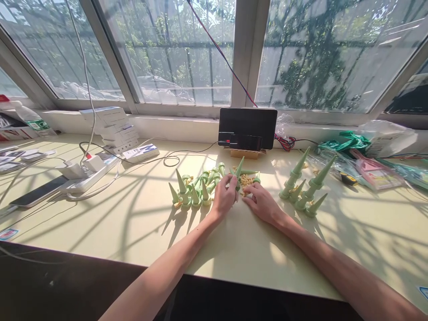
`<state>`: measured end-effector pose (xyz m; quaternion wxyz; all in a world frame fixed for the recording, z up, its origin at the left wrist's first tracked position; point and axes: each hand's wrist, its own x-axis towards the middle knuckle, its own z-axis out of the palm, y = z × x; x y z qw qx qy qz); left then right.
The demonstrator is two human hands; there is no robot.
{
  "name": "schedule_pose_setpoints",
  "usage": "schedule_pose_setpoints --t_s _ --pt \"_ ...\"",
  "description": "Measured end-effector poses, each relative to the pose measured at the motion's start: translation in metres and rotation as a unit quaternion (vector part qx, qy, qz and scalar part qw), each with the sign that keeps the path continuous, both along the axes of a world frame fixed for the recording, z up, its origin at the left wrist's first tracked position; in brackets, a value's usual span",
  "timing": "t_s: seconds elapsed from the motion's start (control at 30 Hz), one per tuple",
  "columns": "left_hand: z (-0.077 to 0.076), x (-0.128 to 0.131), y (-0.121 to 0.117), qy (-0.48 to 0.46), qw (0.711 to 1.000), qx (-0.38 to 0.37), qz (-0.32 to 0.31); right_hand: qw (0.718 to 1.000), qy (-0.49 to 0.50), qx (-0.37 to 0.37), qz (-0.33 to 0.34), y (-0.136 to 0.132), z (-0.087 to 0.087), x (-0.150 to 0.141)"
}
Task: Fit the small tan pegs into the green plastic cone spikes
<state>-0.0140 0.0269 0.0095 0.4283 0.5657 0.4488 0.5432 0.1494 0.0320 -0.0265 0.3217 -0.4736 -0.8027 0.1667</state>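
My left hand (225, 195) is closed around a pale green cone-shaped spike (240, 168), which points upward. Close beside it, my right hand (262, 203) reaches into a pile of small yellow pieces (245, 180), thumb and fingertips pinched at its near edge on what looks like one piece. Left of my hands stand and lie several more green spikes (182, 185), some with yellow bits at the collar. Another group of green spikes (306, 185) stands upright to the right, some stacked. One green spike (249, 172) lies behind the pile.
A black tablet (247, 129) leans on a stand at the back, with a phone before it. To the left are a power strip (95, 171), a dark phone (38, 191), cables and stacked white boxes (113, 129). Plastic bags (374, 156) and a tape measure (347, 179) lie right.
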Motion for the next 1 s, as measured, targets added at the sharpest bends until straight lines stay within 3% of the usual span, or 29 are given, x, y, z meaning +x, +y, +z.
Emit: schedule_pose_setpoints --t_s 0.47,1.0 --pt "-0.0007 0.0016 0.0009 -0.079 0.996 -0.028 -0.043 1.000 0.015 -0.011 0.012 -0.0007 0.0067 -0.0006" --pt "-0.0049 -0.0001 0.0017 -0.061 0.995 -0.032 -0.065 1.000 0.011 0.006 0.011 -0.0014 0.0091 -0.0034"
